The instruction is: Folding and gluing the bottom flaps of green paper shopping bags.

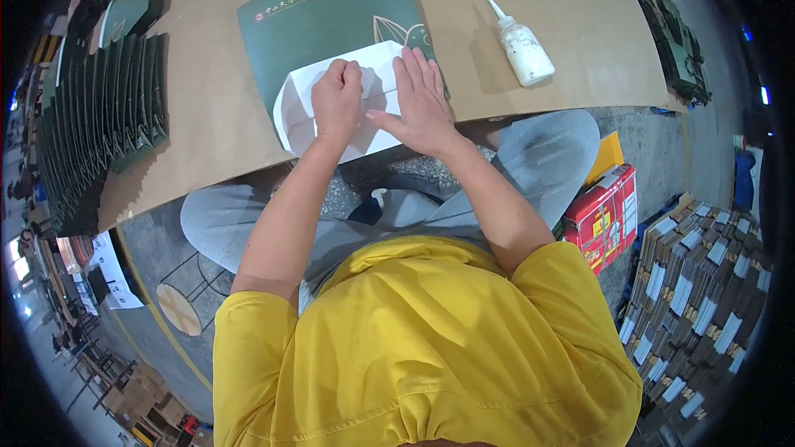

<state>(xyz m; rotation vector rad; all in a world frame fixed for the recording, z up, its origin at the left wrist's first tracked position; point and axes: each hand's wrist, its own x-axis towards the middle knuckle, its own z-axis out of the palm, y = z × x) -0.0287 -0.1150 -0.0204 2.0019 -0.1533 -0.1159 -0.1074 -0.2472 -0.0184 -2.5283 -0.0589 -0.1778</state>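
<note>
A flat dark green paper bag (331, 12) lies on the table in front of me, its white bottom end (300, 108) folded open toward my lap. My left hand (337, 101) is curled into a fist on the white flaps; whatever its fingers may hold is hidden. Beside it, my right hand (421, 108) lies flat with fingers stretched out, pressing on the right side of the folded bottom. To the right, a white squeeze bottle (525, 51) with a narrow nozzle lies on the table, smeared on the outside.
Several green folded bags (103, 108) stand in a row at the table's left edge. More green bags (675, 45) lie at the right edge. A red strapped package (603, 215) sits on the floor by my right knee, near a tall stack of bundled cardboard (696, 306).
</note>
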